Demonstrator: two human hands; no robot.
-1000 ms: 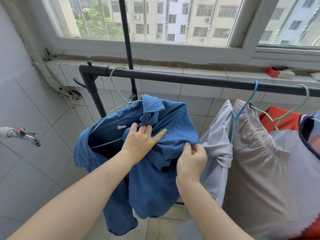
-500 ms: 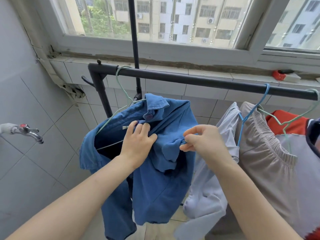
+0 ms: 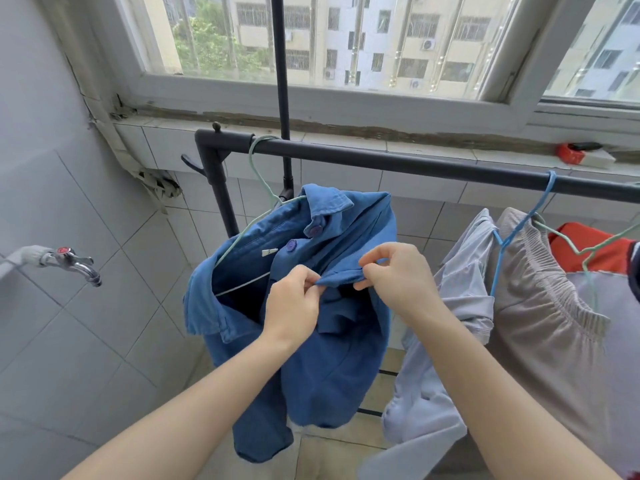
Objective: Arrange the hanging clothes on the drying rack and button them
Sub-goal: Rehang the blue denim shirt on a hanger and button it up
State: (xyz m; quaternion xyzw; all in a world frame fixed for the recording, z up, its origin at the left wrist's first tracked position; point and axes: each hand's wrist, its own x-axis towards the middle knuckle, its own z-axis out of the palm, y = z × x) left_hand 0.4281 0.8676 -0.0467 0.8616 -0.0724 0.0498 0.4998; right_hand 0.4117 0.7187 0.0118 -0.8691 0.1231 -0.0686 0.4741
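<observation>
A blue button-up jacket [image 3: 332, 368] hangs on a pale green hanger [image 3: 258, 174] at the left end of the black rack bar [image 3: 415, 166]. Two purple buttons [image 3: 291, 244] near its collar look fastened. My left hand [image 3: 294, 303] pinches one end of a folded blue flap at the jacket's chest. My right hand [image 3: 398, 275] pinches the other end of the same flap, with thumb and forefinger together. The flap is stretched level between both hands.
A pale grey-blue garment [image 3: 450, 317] on a blue hanger [image 3: 526, 223] hangs right of the jacket, then beige elastic-waist trousers [image 3: 554, 323] and a red garment [image 3: 588, 244]. A metal tap [image 3: 74, 263] juts from the left tiled wall. A red object [image 3: 571, 154] lies on the sill.
My left hand went from lying flat on the jacket's chest to pinching the flap. My right hand rose from the jacket's right hem to the flap's other end.
</observation>
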